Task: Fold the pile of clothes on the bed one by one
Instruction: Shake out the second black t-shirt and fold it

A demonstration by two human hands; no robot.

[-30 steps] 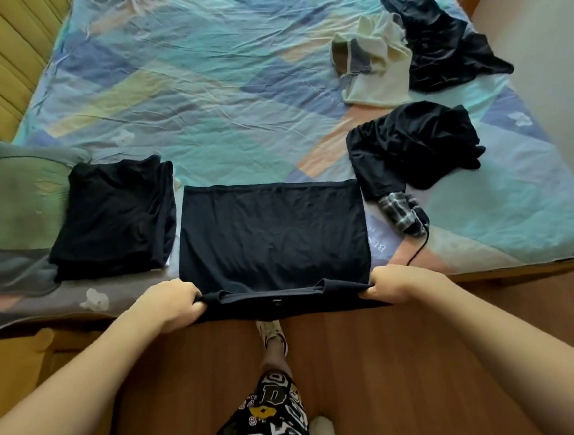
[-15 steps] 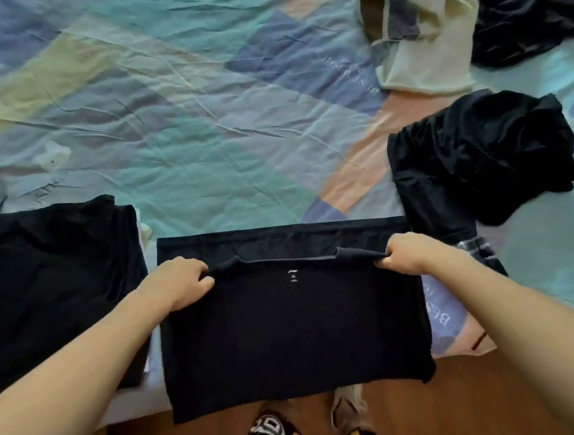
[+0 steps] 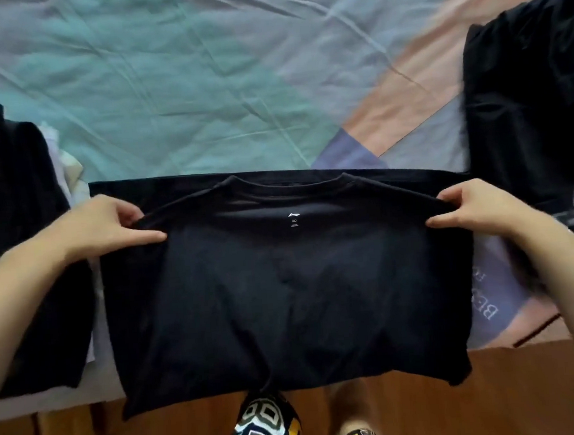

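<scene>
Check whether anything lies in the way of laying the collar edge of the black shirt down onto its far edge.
Nothing visible does. The left hand and right hand pinch the black shirt at its shoulders, and the strip up to its far edge is bare black cloth.

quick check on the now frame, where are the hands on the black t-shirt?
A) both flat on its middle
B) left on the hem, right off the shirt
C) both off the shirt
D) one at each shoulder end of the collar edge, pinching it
D: the left hand and right hand each pinch a shoulder end of the black t-shirt, with the collar and its white label between them.
</scene>
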